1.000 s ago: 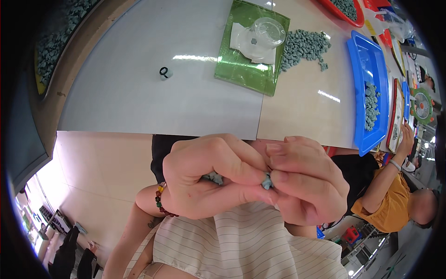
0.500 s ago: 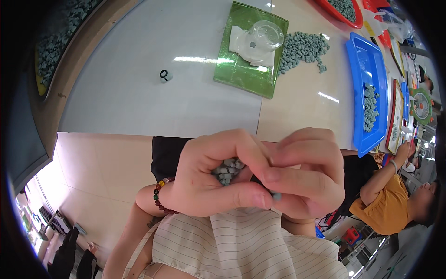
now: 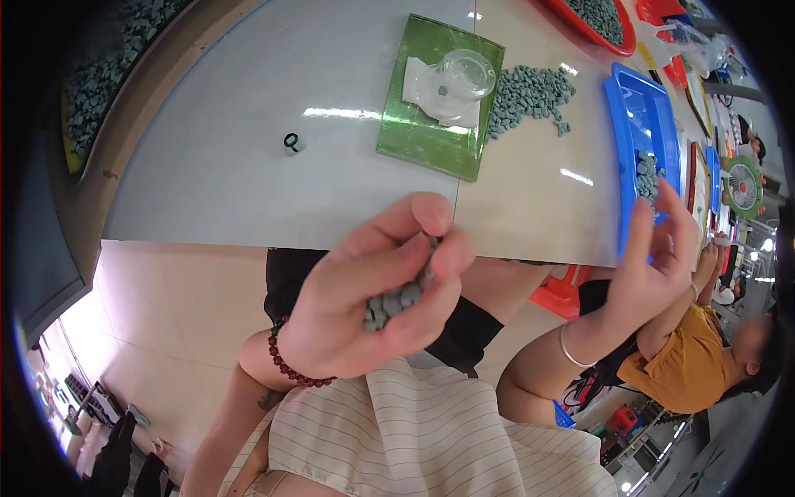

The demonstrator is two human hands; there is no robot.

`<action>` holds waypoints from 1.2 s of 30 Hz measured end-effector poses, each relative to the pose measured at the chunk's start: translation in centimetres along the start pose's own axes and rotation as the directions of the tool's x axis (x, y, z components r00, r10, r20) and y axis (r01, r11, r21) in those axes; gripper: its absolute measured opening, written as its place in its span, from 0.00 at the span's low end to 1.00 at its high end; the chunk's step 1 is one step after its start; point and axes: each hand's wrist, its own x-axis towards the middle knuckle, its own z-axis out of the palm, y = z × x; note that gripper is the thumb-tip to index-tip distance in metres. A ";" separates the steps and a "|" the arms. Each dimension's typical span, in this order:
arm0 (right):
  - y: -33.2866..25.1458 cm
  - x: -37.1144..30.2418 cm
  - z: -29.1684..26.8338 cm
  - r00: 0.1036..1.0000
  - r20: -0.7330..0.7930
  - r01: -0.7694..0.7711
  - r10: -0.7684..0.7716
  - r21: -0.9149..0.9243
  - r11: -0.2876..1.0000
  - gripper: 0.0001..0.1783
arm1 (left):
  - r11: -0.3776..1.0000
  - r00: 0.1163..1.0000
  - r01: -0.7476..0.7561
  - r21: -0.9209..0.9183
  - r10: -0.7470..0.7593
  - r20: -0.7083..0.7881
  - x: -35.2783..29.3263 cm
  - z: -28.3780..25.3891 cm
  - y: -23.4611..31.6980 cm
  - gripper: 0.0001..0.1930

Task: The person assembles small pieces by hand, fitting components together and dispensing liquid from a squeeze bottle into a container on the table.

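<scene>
Several small grey-green stones rest in my left hand, its fingers curled round them in front of the table's near edge. Thumb and fingertips of that hand come close together above the stones. On the right, my right hand reaches over the near end of a blue tray. Its thumb and forefinger are apart, with no stone visible between them. Just beyond its fingertips, more grey-green stones lie in the tray, partly hidden by the hand.
A green glass-like plate bears a white sheet and a clear round dish. Beside it spreads a pile of stones. A red basin of stones stands far right. A small black-ringed object sits left. A person in orange works at right.
My right hand has left my left hand and moved right to the blue tray, its fingers now apart. My left hand has turned, still holding stones.
</scene>
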 end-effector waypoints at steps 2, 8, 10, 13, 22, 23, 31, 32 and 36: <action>-2.3 0.1 1.8 0.984 0.146 0.090 -0.098 0.058 0.994 0.11 | 0.999 0.994 -0.011 0.041 0.006 0.113 -0.5 -1.4 -0.3 0.04; -1.2 1.7 5.4 0.950 0.221 0.215 -0.222 0.055 0.975 0.07 | 0.899 0.989 -0.058 0.435 -0.007 0.146 -0.6 -0.9 -0.6 0.10; -1.1 1.7 5.7 0.944 0.222 0.236 -0.245 0.067 0.969 0.06 | 0.827 0.985 -0.165 0.538 0.161 0.055 -0.6 -0.9 -0.6 0.07; -1.4 1.7 5.6 0.948 0.239 0.207 -0.213 0.050 0.977 0.04 | 0.750 0.974 -0.214 0.626 0.215 0.075 -0.7 -0.8 -0.4 0.05; -1.7 1.8 5.8 0.950 0.199 0.227 -0.241 0.087 0.970 0.03 | 0.614 0.954 -0.296 0.731 0.217 0.204 -0.9 -1.2 -0.1 0.07; -1.6 1.8 5.8 0.948 0.203 0.234 -0.246 0.080 0.969 0.03 | 0.614 0.955 -0.296 0.732 0.216 0.205 -0.9 -1.1 -0.1 0.07; -2.1 1.3 4.9 0.947 0.146 0.278 -0.285 0.066 0.958 0.05 | 0.526 0.935 -0.335 0.782 0.290 0.205 -1.3 -0.7 -0.2 0.08; -2.8 1.1 4.2 0.962 0.127 0.223 -0.242 0.146 0.964 0.04 | 0.526 0.935 -0.334 0.782 0.289 0.206 -1.1 -0.7 0.0 0.08; -5.3 -0.1 1.5 0.895 0.063 0.322 -0.442 0.594 0.737 0.09 | 0.304 0.929 -0.367 0.879 0.164 0.331 -0.3 -0.7 0.2 0.05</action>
